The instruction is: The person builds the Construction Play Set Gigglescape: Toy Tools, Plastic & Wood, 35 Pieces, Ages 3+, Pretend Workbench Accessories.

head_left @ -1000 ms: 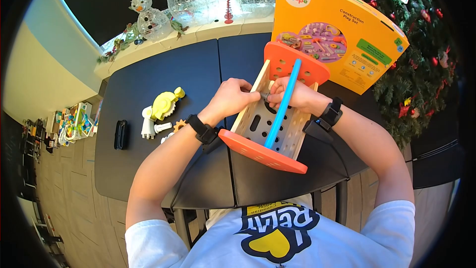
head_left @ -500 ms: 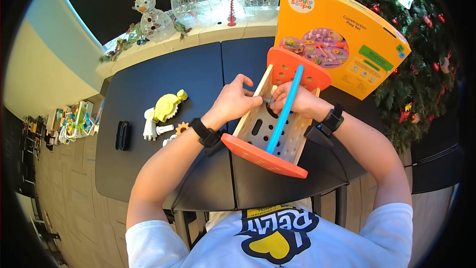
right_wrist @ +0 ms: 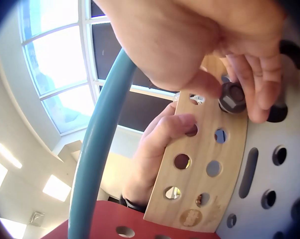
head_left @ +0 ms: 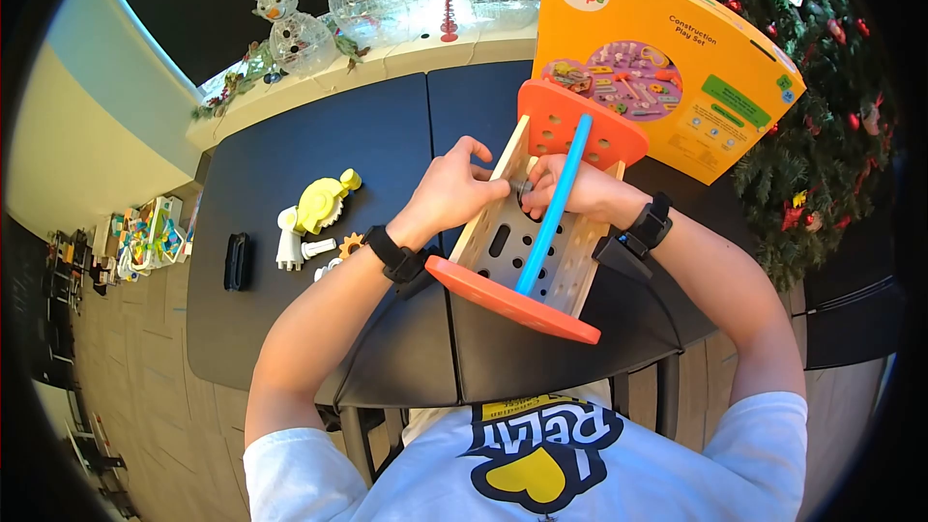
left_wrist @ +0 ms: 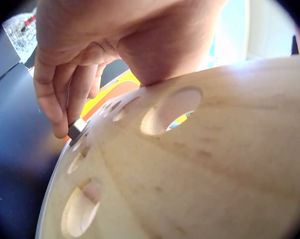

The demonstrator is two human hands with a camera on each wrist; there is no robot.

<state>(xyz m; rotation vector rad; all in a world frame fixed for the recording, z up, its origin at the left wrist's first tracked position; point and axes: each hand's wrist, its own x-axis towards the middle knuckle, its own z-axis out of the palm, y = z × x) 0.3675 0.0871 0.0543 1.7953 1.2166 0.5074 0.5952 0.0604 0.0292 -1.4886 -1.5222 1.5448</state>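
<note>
A toolbox has red-orange end panels [head_left: 512, 300], perforated wooden sides [left_wrist: 190, 164], a grey base with holes and a blue handle bar [head_left: 556, 208]. Inside it, my right hand [head_left: 575, 188] pinches a dark grey nut [right_wrist: 233, 97] against the wooden side's inner face. On the outer face, my left hand [head_left: 452, 195] curls its fingertips round a small grey piece [left_wrist: 78, 128] at one hole, seen in the left wrist view. My left thumb lies at the side's top edge in the right wrist view.
A yellow toy saw [head_left: 324, 205], a white piece [head_left: 288, 240] and an orange gear [head_left: 350, 246] lie left on the black table [head_left: 232, 338], beside a black case [head_left: 237, 262]. An orange box [head_left: 667, 58] stands behind the toolbox, near a decorated tree [head_left: 822, 155].
The grey nut in my right fingers now sits up against the wooden side and looks turned compared with before. Both hands have otherwise kept nearly the same places; the head view shifted slightly.
</note>
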